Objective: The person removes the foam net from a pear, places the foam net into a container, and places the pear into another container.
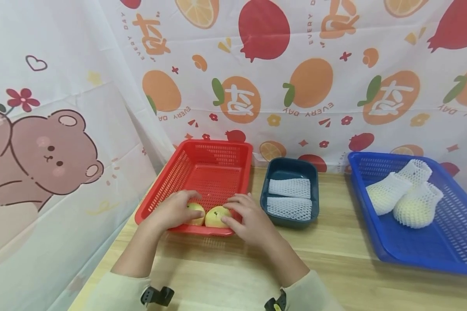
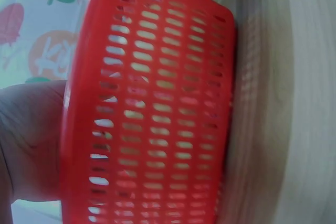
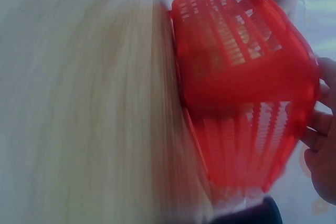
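Two round yellow fruits lie side by side against the near wall of the red basket. My left hand reaches over the basket's left side and grips the left fruit, its thumb across the near side and fingers beyond. Around the right fruit, which shows a small dark stem spot, my right hand curls its thumb and fingers. In the left wrist view the slotted red wall hides most of the fruit. The right wrist view shows fingers of my right hand at the basket's rim.
Just right of the red basket stands a dark teal tray with two white foam net sleeves. Farther right, a blue basket contains several net-wrapped fruits. A printed curtain hangs behind the wooden table.
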Demonstrator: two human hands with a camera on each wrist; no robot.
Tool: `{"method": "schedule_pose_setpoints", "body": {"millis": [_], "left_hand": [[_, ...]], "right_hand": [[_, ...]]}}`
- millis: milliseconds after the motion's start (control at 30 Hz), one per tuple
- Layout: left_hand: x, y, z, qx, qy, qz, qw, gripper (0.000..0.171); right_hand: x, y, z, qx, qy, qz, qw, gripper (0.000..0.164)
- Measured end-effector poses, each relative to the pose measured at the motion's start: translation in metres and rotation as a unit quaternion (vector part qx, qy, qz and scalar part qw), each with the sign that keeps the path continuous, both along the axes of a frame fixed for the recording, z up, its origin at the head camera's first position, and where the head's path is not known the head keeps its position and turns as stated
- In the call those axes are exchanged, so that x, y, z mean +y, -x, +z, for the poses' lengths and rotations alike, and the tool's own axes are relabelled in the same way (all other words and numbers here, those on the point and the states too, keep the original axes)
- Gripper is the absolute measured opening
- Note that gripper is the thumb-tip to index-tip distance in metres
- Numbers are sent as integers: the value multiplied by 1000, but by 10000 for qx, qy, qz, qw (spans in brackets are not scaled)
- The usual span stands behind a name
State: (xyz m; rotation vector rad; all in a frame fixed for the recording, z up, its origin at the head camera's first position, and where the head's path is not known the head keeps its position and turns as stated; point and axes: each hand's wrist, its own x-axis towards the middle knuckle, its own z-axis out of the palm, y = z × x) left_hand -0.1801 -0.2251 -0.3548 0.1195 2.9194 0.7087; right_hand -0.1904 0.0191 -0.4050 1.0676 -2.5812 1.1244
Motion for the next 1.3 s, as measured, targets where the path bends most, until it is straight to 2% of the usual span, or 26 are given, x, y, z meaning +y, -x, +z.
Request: {"method": "schedule_pose_setpoints", "body": {"millis": [100,200,300,433,567,667,800,867,1000,1100,1200,1300], "left_hand": [[14,0,6,283,82,-47,9996,52],[34,-3,16,797,170,-106,9966,51],[61,-7,25,1312,144,-211,9910,50],[103,-11,31,1683,-62,-497,9845,51],[144,-11,27,1861,-385,-995,9767,52],[173,-8,19,1912,-563,-1493,9685,50],[212,-3,7,1762,-638,-1999,9617,47],[231,1,3,1617,-675,-2168,9604,47],[271,12,-2,1389,-759,-2496,9553,46],[301,21,-5,1290,-738,-2707,9511,45],[329,28,-10,1195,-595,-2867,9487,44],[354,35,-18,1246,-335,-3029,9442,43]], "right_hand": [[20,-2,1,95,118,-212,9997,39],[44,-3,4,283,191,-376,9987,39],[72,-3,7,619,107,-562,9964,39],[114,-1,14,1021,-45,-870,9910,39],[157,2,24,1309,-59,-1228,9837,40],[190,5,33,1394,-22,-1602,9772,40],[237,12,40,1389,265,-2104,9673,36],[261,16,42,1346,436,-2456,9590,35],[308,22,44,908,652,-3353,9355,39],[340,26,43,313,564,-3927,9174,50],[366,33,40,-436,251,-4207,9058,66],[385,42,32,-1168,-81,-4102,9045,79]]}}
